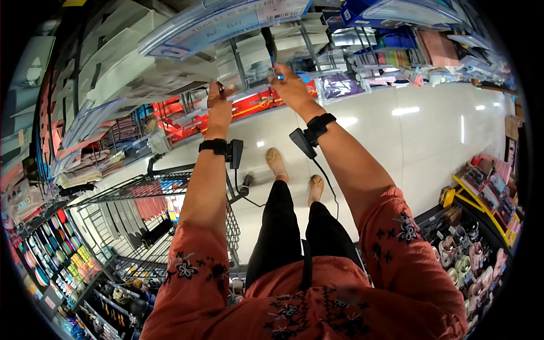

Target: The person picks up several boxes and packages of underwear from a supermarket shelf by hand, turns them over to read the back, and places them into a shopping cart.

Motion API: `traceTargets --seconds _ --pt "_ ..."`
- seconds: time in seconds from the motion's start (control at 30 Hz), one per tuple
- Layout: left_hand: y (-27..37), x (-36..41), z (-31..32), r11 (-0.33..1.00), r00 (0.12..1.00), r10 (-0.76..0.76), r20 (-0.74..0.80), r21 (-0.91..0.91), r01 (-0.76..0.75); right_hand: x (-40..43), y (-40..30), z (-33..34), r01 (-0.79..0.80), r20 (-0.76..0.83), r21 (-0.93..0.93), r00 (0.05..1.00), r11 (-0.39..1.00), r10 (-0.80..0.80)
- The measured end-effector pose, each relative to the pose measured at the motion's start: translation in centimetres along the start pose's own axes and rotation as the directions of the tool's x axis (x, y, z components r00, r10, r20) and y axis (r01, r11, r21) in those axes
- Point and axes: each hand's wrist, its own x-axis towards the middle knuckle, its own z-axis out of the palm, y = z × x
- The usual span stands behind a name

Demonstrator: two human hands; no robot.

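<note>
Both of my arms reach forward to a store rack of packaged goods. My left hand (219, 100) is at the rack beside pale flat packages (170, 78), its fingers bent; whether it grips anything is unclear. To the right, my right hand (291, 87) is raised at the clear shelf edge, fingers bent near a hanging clear package (250, 57); its hold cannot be made out. Above both hands runs a clear price-label holder (229, 27) with writing. Red boxes (253, 101) lie on the lower level behind the hands.
A black wire shopping cart (140, 191) holding packages stands at my left. Shoes (463, 259) fill a display at the lower right, near a yellow-framed stand (484, 208). A purple package (342, 86) lies on the rack at the right. Pale tiled floor (374, 131) runs along the rack.
</note>
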Motion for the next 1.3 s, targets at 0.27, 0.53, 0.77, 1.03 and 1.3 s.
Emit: traceTargets --seconds 0.27,0.53,0.77,1.03,1.3 --pt "-8.4 7.2 1.6 0.993 0.988 0.034 -0.149 0.118 -0.016 -4.0 -0.9 -0.5 -0.044 0.117 0.191 0.993 0.981 0.022" --pt "-7.2 4.0 0.7 0.643 0.740 0.658 -0.142 0.618 -0.453 -13.4 0.4 -4.0 -0.235 0.253 0.413 0.958 0.880 0.137" --pt "2.2 -16.5 -0.1 0.984 0.998 0.015 -0.064 -0.174 -0.026 -25.0 2.3 -9.2 -0.437 0.393 0.329 0.869 0.837 0.300" --pt "-3.6 -38.0 -7.7 0.930 0.929 0.048 -0.368 0.357 0.094 -30.7 1.0 -13.7 -0.430 0.451 0.215 0.840 0.877 0.302" --pt "-9.5 -44.8 -7.6 0.841 0.904 -0.221 -0.366 0.397 0.367 -32.4 -1.5 -15.2 -0.311 0.505 0.204 0.846 0.928 0.173"
